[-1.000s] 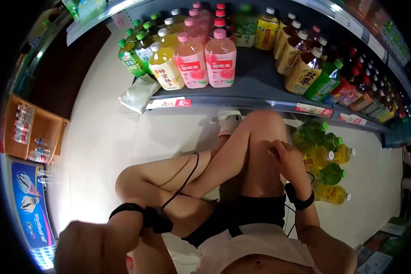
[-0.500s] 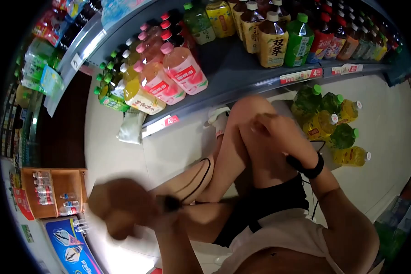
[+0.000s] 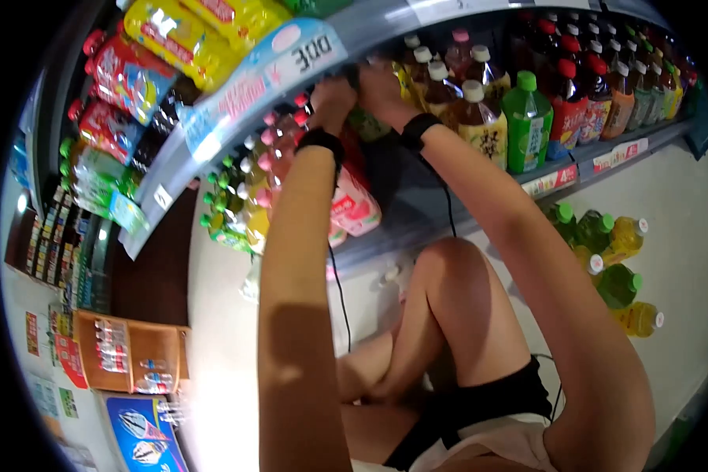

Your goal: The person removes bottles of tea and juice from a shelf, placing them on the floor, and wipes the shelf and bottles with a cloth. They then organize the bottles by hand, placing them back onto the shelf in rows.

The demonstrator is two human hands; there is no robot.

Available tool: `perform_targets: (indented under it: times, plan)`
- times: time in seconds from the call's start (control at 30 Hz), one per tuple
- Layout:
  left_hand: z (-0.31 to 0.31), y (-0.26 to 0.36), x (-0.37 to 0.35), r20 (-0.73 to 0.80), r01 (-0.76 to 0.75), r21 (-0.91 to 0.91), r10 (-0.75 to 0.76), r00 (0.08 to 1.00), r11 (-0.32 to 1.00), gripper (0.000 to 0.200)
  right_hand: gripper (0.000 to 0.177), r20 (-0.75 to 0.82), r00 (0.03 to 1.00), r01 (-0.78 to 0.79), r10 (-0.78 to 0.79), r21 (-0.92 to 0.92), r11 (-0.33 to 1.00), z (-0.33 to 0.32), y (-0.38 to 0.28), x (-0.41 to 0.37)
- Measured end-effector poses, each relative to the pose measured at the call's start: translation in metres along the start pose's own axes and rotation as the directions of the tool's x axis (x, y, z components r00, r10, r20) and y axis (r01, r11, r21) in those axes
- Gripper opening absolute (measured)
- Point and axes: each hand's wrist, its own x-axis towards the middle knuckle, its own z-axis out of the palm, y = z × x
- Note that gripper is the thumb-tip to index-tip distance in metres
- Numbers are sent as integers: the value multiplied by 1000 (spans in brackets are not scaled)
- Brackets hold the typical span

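Note:
Both of my arms stretch forward into the shelf under its overhanging upper ledge. My left hand (image 3: 334, 98) is deep among the bottles, right beside the red-capped ones, above the pink peach drink bottle (image 3: 355, 204). Close to its right, my right hand (image 3: 379, 93) is over a green bottle (image 3: 367, 126) and beside a yellow bottle (image 3: 407, 85). The fingers of both hands are hidden in the shadow at the back, and I cannot tell what they hold. Each wrist wears a black band with a cable.
Cream-labelled bottles (image 3: 481, 126) and a green bottle (image 3: 529, 122) line the shelf to the right. Several green and yellow bottles (image 3: 620, 285) stand on the floor at right. Yellow bottles (image 3: 177, 39) fill the upper shelf. My bent knee (image 3: 456, 267) is below the shelf edge.
My left hand has swung from low at the left up into the shelf. My right hand has left my knee and reached in beside it. The view has shifted, showing more upper shelf.

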Motion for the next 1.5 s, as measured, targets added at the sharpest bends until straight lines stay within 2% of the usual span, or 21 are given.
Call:
perform_targets:
  times: [0.13,0.17,0.27,0.3,0.33,0.4,0.47,0.57,0.67,0.73,0.83,0.9,0.97,1.03,1.07,1.13,1.2,1.27,1.33,1.43,1.5]
  plan:
    - [43,-14,42,-89,30,-134,-42,995,991,60,74,36,993,-107,114,-167,980,14,8,22]
    - [48,-19,50,-45,-13,-109,8,999,994,62,73,50,992,-103,114,-189,977,18,12,24]
    - [119,-71,126,-211,-274,103,290,934,956,64,60,-44,999,-20,9,-256,967,22,19,24]
    - [81,-43,86,-120,-37,-332,-3,993,942,64,56,-80,996,10,-32,-265,964,30,26,29]
    - [45,-24,56,-37,7,-377,-23,999,926,64,52,-115,990,41,-75,-277,960,33,33,28]
    - [55,-18,69,-21,125,-227,-133,991,966,61,47,-173,975,62,-140,-393,917,28,35,32]
    - [96,-46,116,1,-31,44,31,1000,999,53,49,-123,976,108,-178,-437,893,22,34,34]
    - [69,-20,75,-80,52,-39,-55,995,998,45,47,-24,997,66,-78,-328,943,25,34,50]
    - [77,0,35,-206,148,-206,-191,960,967,40,40,-189,965,97,-183,-388,916,45,50,50]
    - [71,10,8,-238,162,-237,-219,946,958,42,16,-134,966,162,-223,-359,919,47,60,43]
    - [70,22,-21,-314,181,-302,-277,908,936,34,15,-13,994,105,-111,-232,967,20,50,26]
    - [91,14,-18,-284,128,25,-116,952,991,39,19,92,991,116,-100,-183,976,-1,42,12]
    - [116,11,-23,-261,92,467,38,965,880,35,21,163,984,89,-68,-121,989,-23,31,-5]
    - [113,26,-49,-6,21,483,-21,1000,875,34,19,130,986,120,-103,-129,984,-26,32,-23]
    - [130,27,-60,22,-92,575,97,995,813,37,18,187,975,145,-119,-130,981,-27,34,-31]
    - [175,32,-64,18,-52,496,49,999,867,47,19,236,950,243,-207,-139,960,-5,55,-50]
    - [178,44,-84,-1,151,78,-151,989,986,52,59,475,877,90,76,-316,944,-19,43,-67]
    - [170,56,-103,24,314,-205,-316,949,927,59,67,436,900,112,15,-265,958,-24,48,-98]
    - [143,71,-130,92,383,-290,-372,923,877,64,69,315,948,120,-48,-214,970,-25,53,-123]
    - [177,74,-134,3,398,-247,-410,912,884,60,71,76,984,173,-163,-151,973,-18,59,-145]
    - [190,74,-136,-27,441,-348,-479,877,827,54,76,140,987,87,-74,-89,992,-24,58,-153]
